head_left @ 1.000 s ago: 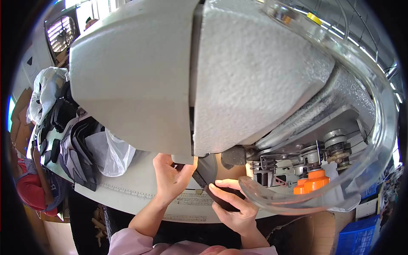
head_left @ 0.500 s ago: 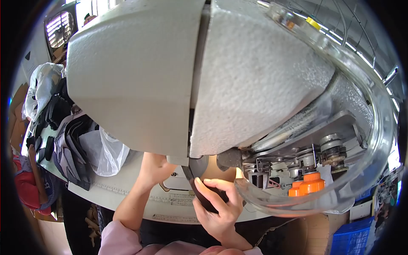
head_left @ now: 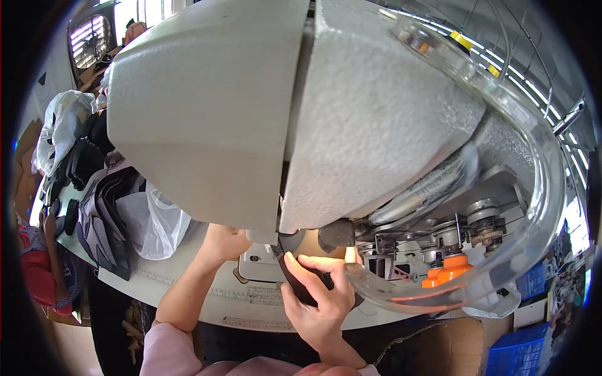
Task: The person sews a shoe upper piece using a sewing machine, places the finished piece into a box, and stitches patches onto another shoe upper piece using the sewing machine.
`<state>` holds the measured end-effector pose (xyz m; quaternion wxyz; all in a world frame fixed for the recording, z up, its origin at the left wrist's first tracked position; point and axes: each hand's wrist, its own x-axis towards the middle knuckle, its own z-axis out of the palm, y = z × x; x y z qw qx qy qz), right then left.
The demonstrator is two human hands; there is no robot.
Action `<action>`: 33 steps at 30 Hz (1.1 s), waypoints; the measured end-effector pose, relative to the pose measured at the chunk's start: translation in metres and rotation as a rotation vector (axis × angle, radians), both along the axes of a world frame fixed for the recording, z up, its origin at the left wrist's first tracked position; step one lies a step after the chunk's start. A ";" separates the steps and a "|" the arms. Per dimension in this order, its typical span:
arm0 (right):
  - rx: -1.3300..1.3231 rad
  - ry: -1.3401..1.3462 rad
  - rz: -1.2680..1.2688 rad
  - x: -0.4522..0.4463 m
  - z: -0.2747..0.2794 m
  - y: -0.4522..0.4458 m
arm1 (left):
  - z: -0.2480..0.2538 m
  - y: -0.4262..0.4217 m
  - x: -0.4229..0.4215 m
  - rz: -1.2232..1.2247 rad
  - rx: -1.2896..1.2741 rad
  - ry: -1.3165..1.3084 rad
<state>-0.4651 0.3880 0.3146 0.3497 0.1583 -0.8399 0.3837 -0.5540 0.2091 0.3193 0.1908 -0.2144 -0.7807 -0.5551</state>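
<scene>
A large grey sewing machine head fills the upper middle of the view. Under its lower left edge is my left hand, whose fingers are hidden behind the machine. My right hand has its fingers on a dark, curved piece below the needle area, thumb on the near side and fingertips on top. The piece runs up beneath the machine, where its far end is hidden. A pale metal plate shows in the worktop between my two hands.
Dark cut pieces and a clear plastic bag lie on the white worktop at left. Orange knobs and a transparent guard are at right. A person in red is far left; a blue crate stands lower right.
My left hand has moved left and further behind the machine, exposing the metal plate. My right hand and the dark piece have shifted slightly left in view.
</scene>
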 end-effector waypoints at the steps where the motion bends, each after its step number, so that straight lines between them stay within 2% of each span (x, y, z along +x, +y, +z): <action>1: 0.019 0.024 0.006 -0.004 -0.002 0.002 | 0.000 -0.001 -0.002 0.008 -0.005 -0.006; 4: 0.063 0.054 0.008 -0.006 0.004 0.005 | -0.003 0.001 -0.001 0.055 -0.012 0.002; 9: -0.008 -0.010 0.034 -0.007 0.001 0.004 | -0.022 -0.007 -0.004 0.117 -0.077 -0.024; 11: 0.054 0.029 0.033 -0.014 0.014 0.008 | -0.024 -0.007 -0.006 0.114 -0.067 -0.050; 14: 0.053 0.055 0.047 -0.020 0.009 0.012 | -0.029 -0.008 -0.010 0.151 -0.113 0.035; 17: 0.002 0.008 0.110 -0.022 0.005 0.017 | -0.023 -0.003 -0.002 0.179 0.013 -0.190; 23: -0.021 -0.043 0.248 -0.029 0.013 0.031 | -0.025 0.001 0.007 0.126 0.141 -0.064; 28: 0.029 -0.177 0.290 -0.048 -0.025 0.053 | -0.024 0.003 0.009 0.065 0.251 -0.077; 30: 0.075 -0.211 0.317 -0.048 -0.014 0.054 | -0.023 0.008 0.009 0.061 0.330 -0.083; 33: -0.040 -0.296 0.403 -0.053 -0.036 0.064 | -0.027 0.011 0.008 0.094 0.366 -0.043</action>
